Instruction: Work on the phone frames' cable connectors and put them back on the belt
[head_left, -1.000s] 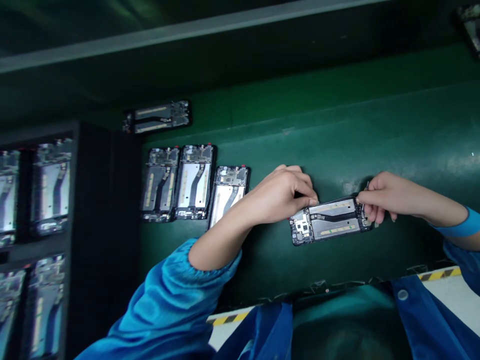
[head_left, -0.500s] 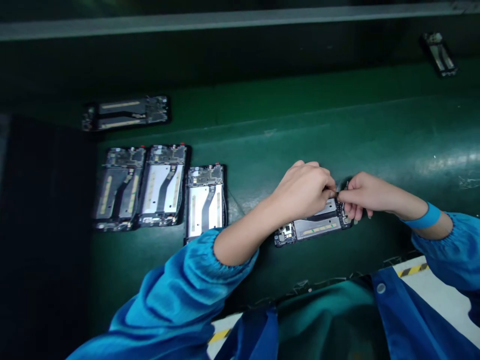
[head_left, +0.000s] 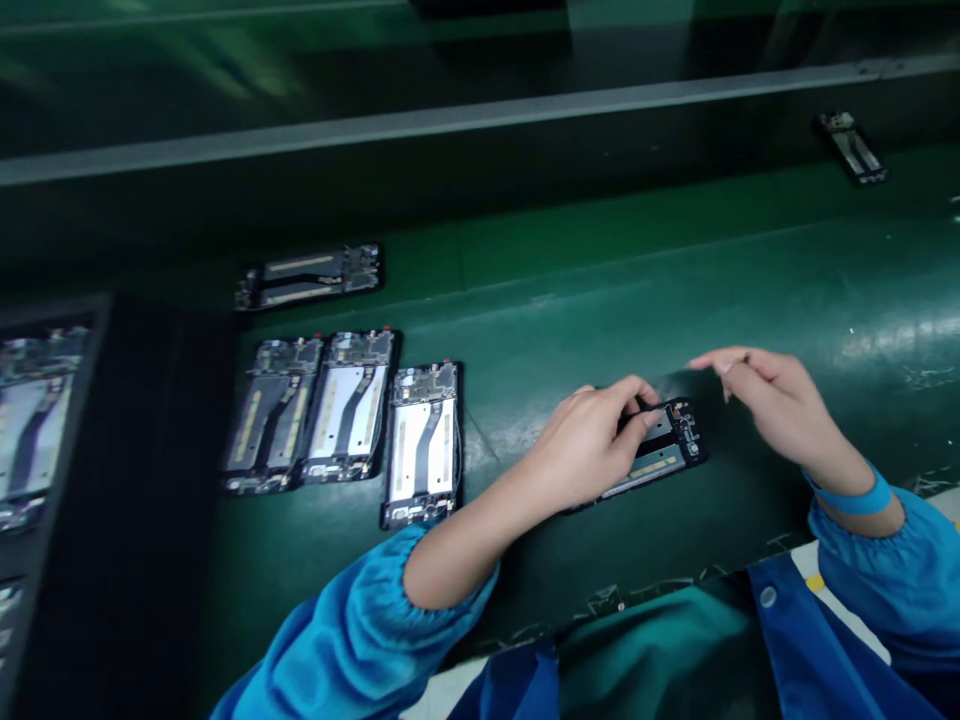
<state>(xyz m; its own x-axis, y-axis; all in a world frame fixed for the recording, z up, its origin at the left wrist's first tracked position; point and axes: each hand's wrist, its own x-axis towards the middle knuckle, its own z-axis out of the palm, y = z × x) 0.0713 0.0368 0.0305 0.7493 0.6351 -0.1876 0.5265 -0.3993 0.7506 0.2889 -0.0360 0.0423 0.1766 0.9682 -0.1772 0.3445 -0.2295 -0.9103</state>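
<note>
My left hand lies over an opened phone, covering its left part. Thumb and fingers close on the far long edge, and the phone's silvery plate, black flex cable and right-end parts show beyond them. Up and to the right of the phone, apart from it, is my right hand. Its thumb and index finger are drawn together with the fingertips pointing left. Something faint and thin is by the fingertips, too small to make out. A blue band circles the right wrist.
Three opened phones stand side by side on the green mat at left, the nearest one by my left sleeve. Another phone lies behind them, and one at far right. A dark box wall with phones beyond it rises at left.
My right hand has moved off the phone's right end, up and to the right. My left hand stays on the phone, now lower over its middle. The view has tilted up and turned left.
</note>
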